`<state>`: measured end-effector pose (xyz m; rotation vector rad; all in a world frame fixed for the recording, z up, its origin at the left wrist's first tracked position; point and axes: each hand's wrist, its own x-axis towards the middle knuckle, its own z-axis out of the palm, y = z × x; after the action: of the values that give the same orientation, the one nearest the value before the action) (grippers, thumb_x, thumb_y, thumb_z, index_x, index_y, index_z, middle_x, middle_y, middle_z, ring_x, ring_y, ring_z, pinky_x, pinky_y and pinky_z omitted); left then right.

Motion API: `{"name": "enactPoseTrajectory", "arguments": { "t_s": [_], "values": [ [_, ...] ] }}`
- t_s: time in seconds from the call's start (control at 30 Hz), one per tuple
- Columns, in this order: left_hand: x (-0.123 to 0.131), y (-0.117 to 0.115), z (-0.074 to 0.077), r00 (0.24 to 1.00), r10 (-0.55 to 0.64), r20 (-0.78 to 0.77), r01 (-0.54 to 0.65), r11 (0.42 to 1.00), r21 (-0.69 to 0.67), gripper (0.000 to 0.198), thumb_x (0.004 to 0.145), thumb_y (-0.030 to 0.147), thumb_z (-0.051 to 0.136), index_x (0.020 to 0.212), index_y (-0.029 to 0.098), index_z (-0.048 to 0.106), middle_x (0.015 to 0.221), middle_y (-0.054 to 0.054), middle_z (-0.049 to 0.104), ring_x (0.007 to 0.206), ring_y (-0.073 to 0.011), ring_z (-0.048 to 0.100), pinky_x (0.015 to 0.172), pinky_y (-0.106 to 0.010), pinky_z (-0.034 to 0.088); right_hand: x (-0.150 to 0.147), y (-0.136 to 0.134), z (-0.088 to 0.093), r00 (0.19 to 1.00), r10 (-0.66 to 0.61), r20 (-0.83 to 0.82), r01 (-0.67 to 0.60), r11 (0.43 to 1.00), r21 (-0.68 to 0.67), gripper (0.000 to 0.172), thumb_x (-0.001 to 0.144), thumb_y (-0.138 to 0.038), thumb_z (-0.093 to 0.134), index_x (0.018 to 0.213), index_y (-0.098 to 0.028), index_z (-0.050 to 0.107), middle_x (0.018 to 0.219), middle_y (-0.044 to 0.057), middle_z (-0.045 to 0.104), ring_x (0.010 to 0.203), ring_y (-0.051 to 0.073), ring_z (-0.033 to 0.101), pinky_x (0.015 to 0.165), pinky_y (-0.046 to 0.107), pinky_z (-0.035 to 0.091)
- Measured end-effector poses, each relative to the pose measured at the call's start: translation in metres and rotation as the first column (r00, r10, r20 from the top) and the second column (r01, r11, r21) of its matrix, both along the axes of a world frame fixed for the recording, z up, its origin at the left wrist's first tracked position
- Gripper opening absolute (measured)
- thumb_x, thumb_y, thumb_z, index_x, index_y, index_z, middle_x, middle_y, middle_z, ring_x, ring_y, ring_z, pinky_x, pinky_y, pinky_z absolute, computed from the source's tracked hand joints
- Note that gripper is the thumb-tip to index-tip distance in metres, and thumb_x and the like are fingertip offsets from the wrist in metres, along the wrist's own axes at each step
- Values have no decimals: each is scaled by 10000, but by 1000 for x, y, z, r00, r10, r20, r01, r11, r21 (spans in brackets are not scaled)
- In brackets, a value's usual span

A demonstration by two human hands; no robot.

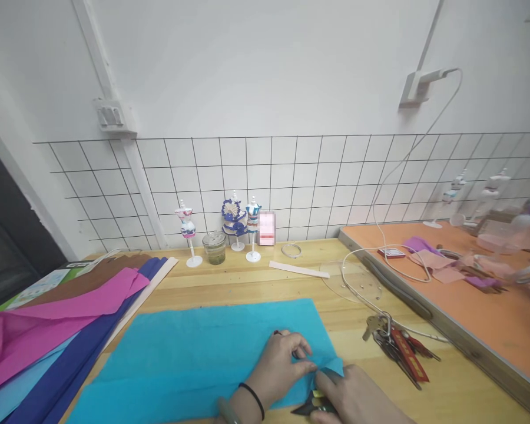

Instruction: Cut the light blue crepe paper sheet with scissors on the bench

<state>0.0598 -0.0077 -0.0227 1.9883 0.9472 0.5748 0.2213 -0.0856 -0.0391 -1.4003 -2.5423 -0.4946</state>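
Right hand point(357, 397) curled round a small dark tool point(313, 406) at the near edge. Left hand point(282, 365) pinched the right corner of the turquoise paper sheet point(194, 359) — sheet flat on the wooden table point(256, 282). Keys point(397, 347) beyond, to the right.

A: What's your tally up front?
B: On my feed I count one turquoise sheet point(194, 353), one dark tool point(309, 407), two hands: left hand point(280, 365), right hand point(357, 394).
A: And further back?
B: Three dress forms point(252, 228), one glass jar point(214, 246), one pink card point(266, 228), one wire ring point(291, 250), one white strip point(299, 270). One bunch of keys point(395, 344) too. Two more dress forms on the orange table point(490, 330), blurred.
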Motion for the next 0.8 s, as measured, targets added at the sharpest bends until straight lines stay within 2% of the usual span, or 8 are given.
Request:
{"name": "enactPoseTrajectory", "arguments": {
  "t_s": [0.2, 0.4, 0.6, 0.8],
  "values": [
    [0, 0, -1, 1000, -12, -1, 12, 1000, 16, 124, 707, 249, 698, 820, 207, 667, 777, 23, 645, 803, -145, 562, 762, -252, 383, -7, 3, 2, 1000, 3, 2, -3, 999, -42, 249, 726, -398, 653, 707, -230, 472, 590, -23, 645, 444, 171, 578, 422, 282, 247],
    [1, -1, 0, 1000, -1, -9, 1, 1000, 16, 162, 711, 329, 700, 817, 210, 669, 794, 11, 655, 818, -157, 558, 763, -268, 396, 2, -4, -1, 998, 5, -59, -12, 993, -121, 258, 763, -421, 639, 745, -235, 462, 628, -29, 653, 478, 188, 606, 429, 282, 263],
    [1, 0, -3, 1000, 2, -19, -2, 1000, 10, 172, 697, 311, 715, 827, 207, 670, 788, 21, 647, 814, -149, 552, 738, -249, 400, 13, -17, 4, 989, 10, -147, -39, 980, -196, 287, 829, -503, 570, 896, -239, 480, 693, -30, 678, 522, 203, 644, 437, 276, 326],
    [4, 6, 3, 999, 45, -29, -44, 997, 61, 107, 735, 278, 670, 809, 203, 654, 768, 16, 626, 822, -153, 542, 741, -255, 400, 14, -16, 8, 989, 8, -145, -36, 981, -192, 317, 805, -428, 624, 1002, -230, 476, 708, -28, 681, 548, 219, 653, 459, 273, 350]
  ]
}}
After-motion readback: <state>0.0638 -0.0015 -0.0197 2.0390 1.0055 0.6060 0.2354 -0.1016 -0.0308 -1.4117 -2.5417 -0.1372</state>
